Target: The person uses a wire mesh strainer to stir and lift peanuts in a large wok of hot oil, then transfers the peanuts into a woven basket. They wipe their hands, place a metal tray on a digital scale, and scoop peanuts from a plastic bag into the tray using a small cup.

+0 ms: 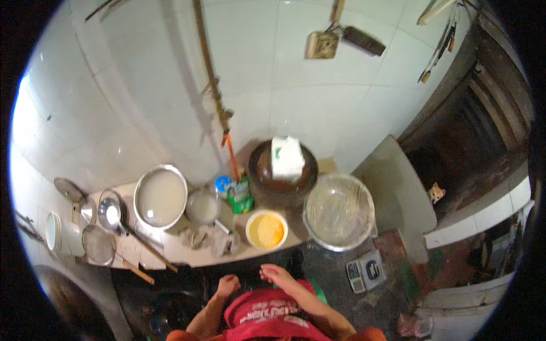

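My left hand (229,285) is loosely curled in front of my red shirt, below the counter's front edge, with nothing visible in it. My right hand (275,274) hovers to its right, loosely bent and empty, just short of a pale bowl (251,243) on the counter (145,258). Inside that bowl is a yellow-orange mixture with a paler, powdery-looking part (268,225). Behind it stand a green pouch (241,197) and a blue-lidded container (222,183). A crumpled cloth (213,241) lies left of the bowl, beside a handled pot (205,207) of whitish liquid.
A large metal basin (161,197) holds cloudy liquid. A ladle (149,247) and a mesh strainer (99,246) project over the front edge. A dark jar (283,187) carries a white packet (288,157). Rightward are a wide basin (340,213), a scale (355,276) and an animal (436,193).
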Action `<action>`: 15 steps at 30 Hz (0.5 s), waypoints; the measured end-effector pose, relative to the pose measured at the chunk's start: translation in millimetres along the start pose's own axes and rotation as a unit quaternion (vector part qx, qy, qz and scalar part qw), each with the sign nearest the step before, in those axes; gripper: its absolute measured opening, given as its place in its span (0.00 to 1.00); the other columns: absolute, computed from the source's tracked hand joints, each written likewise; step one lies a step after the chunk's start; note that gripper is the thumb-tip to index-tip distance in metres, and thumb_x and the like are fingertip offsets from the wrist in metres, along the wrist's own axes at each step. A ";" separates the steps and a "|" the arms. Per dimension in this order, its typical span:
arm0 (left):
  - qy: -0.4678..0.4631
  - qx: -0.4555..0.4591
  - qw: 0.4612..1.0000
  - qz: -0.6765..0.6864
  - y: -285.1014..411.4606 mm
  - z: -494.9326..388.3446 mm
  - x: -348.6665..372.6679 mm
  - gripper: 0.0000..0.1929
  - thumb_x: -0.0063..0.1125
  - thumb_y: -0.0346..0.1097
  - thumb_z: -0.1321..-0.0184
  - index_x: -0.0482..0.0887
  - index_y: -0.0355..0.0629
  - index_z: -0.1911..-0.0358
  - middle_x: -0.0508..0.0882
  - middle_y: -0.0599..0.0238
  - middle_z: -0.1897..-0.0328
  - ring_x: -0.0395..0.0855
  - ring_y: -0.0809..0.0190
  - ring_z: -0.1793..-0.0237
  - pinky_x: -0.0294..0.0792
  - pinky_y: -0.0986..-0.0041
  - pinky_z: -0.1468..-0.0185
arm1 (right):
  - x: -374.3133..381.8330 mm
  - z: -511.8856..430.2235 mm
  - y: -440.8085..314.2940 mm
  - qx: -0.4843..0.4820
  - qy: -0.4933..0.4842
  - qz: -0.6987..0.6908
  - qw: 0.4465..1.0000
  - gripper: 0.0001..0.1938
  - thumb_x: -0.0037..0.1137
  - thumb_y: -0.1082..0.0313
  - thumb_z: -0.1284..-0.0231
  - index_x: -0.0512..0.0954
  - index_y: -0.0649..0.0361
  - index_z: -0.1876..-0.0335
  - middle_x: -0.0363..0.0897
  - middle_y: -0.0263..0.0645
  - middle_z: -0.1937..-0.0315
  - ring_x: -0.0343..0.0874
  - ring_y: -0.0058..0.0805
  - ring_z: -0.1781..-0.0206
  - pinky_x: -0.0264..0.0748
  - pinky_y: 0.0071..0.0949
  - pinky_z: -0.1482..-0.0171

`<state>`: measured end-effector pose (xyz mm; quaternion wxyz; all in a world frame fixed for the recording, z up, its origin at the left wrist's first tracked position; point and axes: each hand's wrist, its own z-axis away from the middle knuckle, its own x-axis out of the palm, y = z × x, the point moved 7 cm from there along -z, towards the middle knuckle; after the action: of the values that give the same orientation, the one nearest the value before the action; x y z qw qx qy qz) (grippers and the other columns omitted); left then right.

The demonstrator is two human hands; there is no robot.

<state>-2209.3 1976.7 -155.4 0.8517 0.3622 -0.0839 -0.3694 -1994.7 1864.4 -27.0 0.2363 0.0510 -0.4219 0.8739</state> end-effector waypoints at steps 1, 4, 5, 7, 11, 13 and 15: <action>-0.028 0.075 0.992 0.102 15.1 0.1 8.9 0.14 0.53 0.36 0.35 0.81 0.40 0.78 0.80 0.65 0.81 0.77 0.68 0.79 0.68 0.74 0.74 | -17.2 -5.2 -4.6 0.022 0.017 0.003 1.000 0.24 0.52 0.51 0.27 0.71 0.57 0.33 0.80 0.34 0.44 0.79 0.21 0.46 0.71 0.22 0.47; -0.034 -0.051 0.993 0.101 29.8 -16.1 43.9 0.10 0.55 0.35 0.34 0.82 0.39 0.72 0.81 0.65 0.79 0.76 0.68 0.80 0.67 0.76 0.76 | -65.0 2.6 -17.3 -0.021 0.038 -0.059 0.997 0.24 0.54 0.51 0.29 0.72 0.55 0.34 0.81 0.33 0.44 0.79 0.20 0.46 0.71 0.23 0.47; -0.052 -0.055 0.985 0.155 40.9 -15.8 60.3 0.08 0.57 0.36 0.34 0.83 0.38 0.66 0.83 0.64 0.74 0.77 0.67 0.79 0.66 0.76 0.76 | -84.0 5.6 -19.8 -0.019 0.050 -0.076 0.996 0.24 0.55 0.51 0.29 0.72 0.54 0.34 0.81 0.33 0.44 0.79 0.20 0.46 0.71 0.23 0.47; -0.059 -0.022 0.988 0.144 76.4 -21.8 99.3 0.11 0.60 0.38 0.34 0.83 0.36 0.57 0.84 0.63 0.69 0.81 0.65 0.74 0.70 0.75 0.72 | -118.0 13.1 -31.5 -0.046 0.084 -0.109 0.989 0.21 0.54 0.53 0.28 0.74 0.54 0.36 0.81 0.33 0.46 0.80 0.21 0.46 0.71 0.24 0.47; -0.107 -0.068 0.983 0.135 118.0 -38.1 181.6 0.18 0.60 0.37 0.34 0.78 0.37 0.44 0.85 0.61 0.60 0.85 0.61 0.60 0.76 0.71 0.58 | -156.7 40.5 -40.0 -0.094 0.173 -0.172 0.965 0.18 0.54 0.56 0.28 0.75 0.56 0.39 0.83 0.32 0.50 0.81 0.22 0.49 0.72 0.23 0.48; -0.245 -0.095 0.955 0.138 138.0 -59.3 233.7 0.16 0.59 0.34 0.34 0.76 0.40 0.45 0.84 0.61 0.55 0.85 0.58 0.57 0.78 0.67 0.54 | -159.2 58.9 -38.9 -0.132 0.197 -0.246 0.940 0.19 0.55 0.59 0.28 0.75 0.59 0.38 0.83 0.33 0.49 0.82 0.23 0.50 0.73 0.23 0.47; -0.222 -0.160 0.952 0.134 133.9 -80.4 261.5 0.13 0.59 0.37 0.35 0.77 0.44 0.49 0.84 0.61 0.56 0.85 0.56 0.57 0.79 0.64 0.50 | -158.0 83.9 -28.5 -0.166 0.247 -0.257 0.919 0.22 0.56 0.58 0.29 0.73 0.61 0.36 0.82 0.35 0.48 0.81 0.24 0.49 0.72 0.24 0.45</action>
<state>-1913.8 1903.1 -155.3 0.9001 0.1153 -0.2582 -0.3314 -1851.4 1757.2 1.4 0.5543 -0.0999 -0.4616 0.6853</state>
